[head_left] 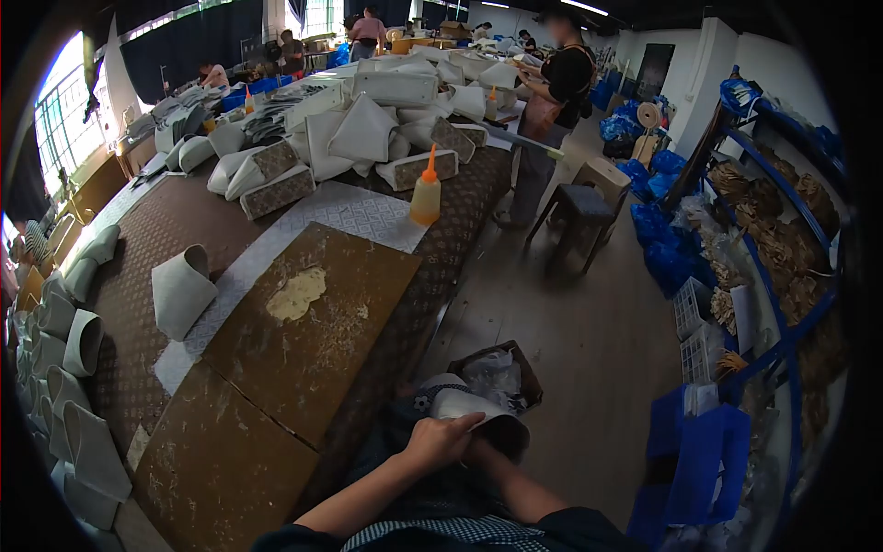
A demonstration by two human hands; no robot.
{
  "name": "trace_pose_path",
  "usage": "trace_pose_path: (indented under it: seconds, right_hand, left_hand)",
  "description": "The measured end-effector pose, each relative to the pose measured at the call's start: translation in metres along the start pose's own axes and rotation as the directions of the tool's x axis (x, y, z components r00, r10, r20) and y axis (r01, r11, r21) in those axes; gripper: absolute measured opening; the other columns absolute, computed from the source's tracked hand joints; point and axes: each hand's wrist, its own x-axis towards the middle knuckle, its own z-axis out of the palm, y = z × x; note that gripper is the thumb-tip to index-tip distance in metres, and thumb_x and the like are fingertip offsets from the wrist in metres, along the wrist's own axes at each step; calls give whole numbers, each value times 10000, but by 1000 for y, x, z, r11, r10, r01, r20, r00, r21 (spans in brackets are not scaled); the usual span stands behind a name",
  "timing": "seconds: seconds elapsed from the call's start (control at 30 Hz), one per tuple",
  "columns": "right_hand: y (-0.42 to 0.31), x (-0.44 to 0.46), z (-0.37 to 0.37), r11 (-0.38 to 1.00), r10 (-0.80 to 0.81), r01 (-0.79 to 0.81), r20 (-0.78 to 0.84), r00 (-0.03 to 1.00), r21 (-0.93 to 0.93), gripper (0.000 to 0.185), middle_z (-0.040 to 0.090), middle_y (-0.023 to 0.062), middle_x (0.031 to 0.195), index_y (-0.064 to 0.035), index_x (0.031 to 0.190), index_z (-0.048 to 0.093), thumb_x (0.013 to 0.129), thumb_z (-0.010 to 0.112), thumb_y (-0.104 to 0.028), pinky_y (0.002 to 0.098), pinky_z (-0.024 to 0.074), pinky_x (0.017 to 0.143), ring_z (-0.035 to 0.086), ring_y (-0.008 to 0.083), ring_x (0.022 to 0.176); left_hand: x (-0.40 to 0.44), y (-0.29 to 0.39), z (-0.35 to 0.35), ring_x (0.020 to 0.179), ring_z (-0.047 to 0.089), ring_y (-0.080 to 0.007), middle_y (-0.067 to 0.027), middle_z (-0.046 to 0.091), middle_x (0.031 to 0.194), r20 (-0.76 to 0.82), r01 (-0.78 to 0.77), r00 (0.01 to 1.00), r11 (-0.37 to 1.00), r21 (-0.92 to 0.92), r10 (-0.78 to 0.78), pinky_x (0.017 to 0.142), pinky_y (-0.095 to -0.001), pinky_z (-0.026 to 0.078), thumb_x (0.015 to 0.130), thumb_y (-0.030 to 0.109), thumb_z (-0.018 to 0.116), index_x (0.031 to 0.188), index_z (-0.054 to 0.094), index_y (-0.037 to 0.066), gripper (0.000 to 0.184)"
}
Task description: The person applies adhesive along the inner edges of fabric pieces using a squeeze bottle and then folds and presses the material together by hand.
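Observation:
Over my lap I hold a curved white leather-like bag piece (pixel 478 411), its dark opening facing right. My left hand (pixel 440 440) is closed at its near edge, the thumb or a finger lying along the rim. Just below and to the right, my right hand (pixel 480 454) reaches in at the piece's opening; its fingers are hidden. A patterned cloth (pixel 421 402) with a flower motif shows next to the piece. To the left, a brown board (pixel 267 396) on the worktable bears a pale, dried-looking patch (pixel 296 294).
A glue bottle (pixel 426 198) with an orange nozzle stands beyond the board. White bag pieces (pixel 363 129) are heaped farther back, and one (pixel 182 292) stands at left. By my knees is a box (pixel 522 375) with clear plastic. Another person (pixel 556 83) stands near a stool (pixel 581 202).

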Motion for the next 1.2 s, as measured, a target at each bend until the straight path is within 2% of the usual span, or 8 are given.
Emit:
trace_pose_path:
  seconds: [0.23,0.33,0.43,0.47,0.63,0.83,0.93,1.2]
  right_hand:
    - [1,-3,-11,998,-17,20,-63,998,53,502,575,194,1187,-67,1298,452,923,578,-376,440,490,905,565,340,1125]
    - [1,0,-23,997,-21,28,-91,996,72,510,565,192,1198,-69,1305,444,924,577,-380,440,485,913,556,337,1136]
    - [0,3,-32,994,-32,44,-119,992,99,518,556,189,1210,-70,1312,436,924,576,-384,440,480,921,547,335,1146]
    - [-1,3,-32,994,-37,50,-125,991,101,521,552,189,1213,-71,1314,433,924,575,-386,440,478,924,544,334,1150]
    - [-2,8,-17,989,-54,66,-95,994,135,535,537,185,1233,-74,1326,420,925,573,-393,441,470,938,529,330,1167]
    - [-2,13,-1,983,-56,62,-38,998,174,551,518,181,1256,-77,1340,404,926,571,-402,442,460,954,511,325,1189]
    - [-2,13,2,980,-56,59,-21,998,187,560,508,179,1267,-79,1347,396,927,570,-406,442,455,962,502,323,1199]
    - [-3,17,8,969,-48,39,31,998,244,583,483,173,1298,-83,1365,374,928,567,-417,443,442,984,478,316,1228]
  left_hand:
    - [-4,22,8,662,680,-299,-132,697,788,-28,-52,998,998,-43,51,582,-406,550,849,140,588,1162,672,151,325]
    - [-1,18,3,668,681,-299,-134,699,796,-7,-31,1000,999,-40,31,576,-401,548,846,124,580,1148,672,136,316]
    - [3,19,-9,719,688,-303,-144,703,846,5,104,995,991,-88,-104,637,-389,563,833,98,588,1127,683,122,311]
    - [1,19,-5,705,687,-301,-140,703,833,-9,67,998,995,-75,-68,623,-393,560,834,101,580,1128,682,124,313]
    - [3,25,11,686,687,-297,-135,705,824,29,-7,1000,999,-46,8,622,-399,559,826,106,561,1133,685,138,333]
    - [7,20,0,696,686,-309,-151,696,804,-30,72,997,994,-79,-74,645,-408,562,814,121,569,1128,695,147,339]
    - [10,20,-2,746,688,-313,-157,692,819,70,174,983,980,-95,-168,692,-396,565,814,123,593,1148,687,156,349]
    - [10,25,7,713,684,-317,-154,689,784,27,93,995,994,-63,-91,666,-403,563,828,143,592,1147,688,136,334]
